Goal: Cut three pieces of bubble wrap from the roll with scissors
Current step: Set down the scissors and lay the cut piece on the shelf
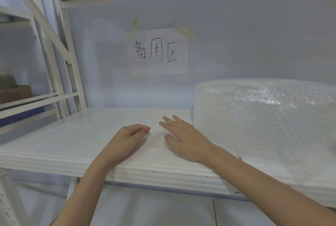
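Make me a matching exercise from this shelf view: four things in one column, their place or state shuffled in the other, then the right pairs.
Things
1. bubble wrap roll
2. paper sign
3. left hand
4. right hand

Places or states
A. taped to the back wall
B. fingers spread flat, next to the roll
C. lying on the right side of the shelf
D. fingers loosely curled, holding nothing

Pairs: 1-C, 2-A, 3-D, 4-B

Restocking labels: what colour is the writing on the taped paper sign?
Black, on a white paper sign, seen in the head view.
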`<state>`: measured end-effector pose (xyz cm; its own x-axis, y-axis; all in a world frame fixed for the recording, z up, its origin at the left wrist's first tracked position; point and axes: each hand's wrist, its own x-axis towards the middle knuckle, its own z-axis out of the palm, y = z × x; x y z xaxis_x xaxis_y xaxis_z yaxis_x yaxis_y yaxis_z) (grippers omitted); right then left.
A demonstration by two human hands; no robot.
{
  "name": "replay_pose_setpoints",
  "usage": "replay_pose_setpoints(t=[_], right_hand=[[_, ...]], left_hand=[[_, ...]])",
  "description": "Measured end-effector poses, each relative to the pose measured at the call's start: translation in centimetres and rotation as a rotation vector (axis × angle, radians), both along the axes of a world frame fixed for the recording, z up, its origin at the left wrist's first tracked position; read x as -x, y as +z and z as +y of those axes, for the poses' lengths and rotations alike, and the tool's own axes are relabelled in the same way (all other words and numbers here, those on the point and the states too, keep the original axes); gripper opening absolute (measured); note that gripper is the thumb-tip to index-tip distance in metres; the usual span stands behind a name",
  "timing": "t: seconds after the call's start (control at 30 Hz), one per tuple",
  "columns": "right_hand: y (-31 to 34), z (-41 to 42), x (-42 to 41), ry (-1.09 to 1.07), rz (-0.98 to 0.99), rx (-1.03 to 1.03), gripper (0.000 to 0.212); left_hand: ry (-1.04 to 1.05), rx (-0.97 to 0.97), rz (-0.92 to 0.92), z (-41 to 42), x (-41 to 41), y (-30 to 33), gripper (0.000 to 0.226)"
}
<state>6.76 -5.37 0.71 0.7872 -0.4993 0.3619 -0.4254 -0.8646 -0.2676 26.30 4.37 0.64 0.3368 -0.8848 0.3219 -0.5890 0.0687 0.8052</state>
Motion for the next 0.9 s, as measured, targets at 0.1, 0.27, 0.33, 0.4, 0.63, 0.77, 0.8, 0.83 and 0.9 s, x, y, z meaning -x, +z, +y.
replay_pose_setpoints(t=[0.1,0.27,0.33,0.4,0.63,0.77,0.8,0.83,0.9], right_hand=[[0.1,0.0,0.8,-0.112,-0.162,0.117,0.043],[0.8,0.3,1.6,-0.362,-0.03,0.279,0.017],[0.8,0.7,1.7,-0.405,0.056,0.314,0.029],[0.7,0.7,1.7,-0.404,0.096,0.334,0.036],[0.6,0.5,1.9,-0.342,0.101,0.213,0.018],[0.5,0.1,1.8,-0.313,0.084,0.184,0.017],[0.4,0.0,1.7,-0.307,0.077,0.173,0.018],[0.3,-0.1,1.6,-0.301,0.069,0.163,0.018],[0.3,-0.2,1.5,-0.295,0.06,0.149,0.018]], left_hand=[[0.005,-0.001,0.019,0.1,-0.1,-0.1,0.023],[0.071,0.049,0.036,0.3,-0.2,-0.1,0.025],[0.09,0.075,0.06,0.3,-0.4,-0.1,0.028],[0.1,0.082,0.073,0.3,-0.5,-0.1,0.029],[0.118,0.124,0.159,0.3,-0.4,0.1,0.029],[0.121,0.132,0.157,0.2,-0.3,0.1,0.029],[0.121,0.13,0.153,0.2,-0.2,0.1,0.029],[0.12,0.13,0.153,0.2,-0.2,0.0,0.029],[0.121,0.141,0.17,0.2,-0.2,0.0,0.029]])
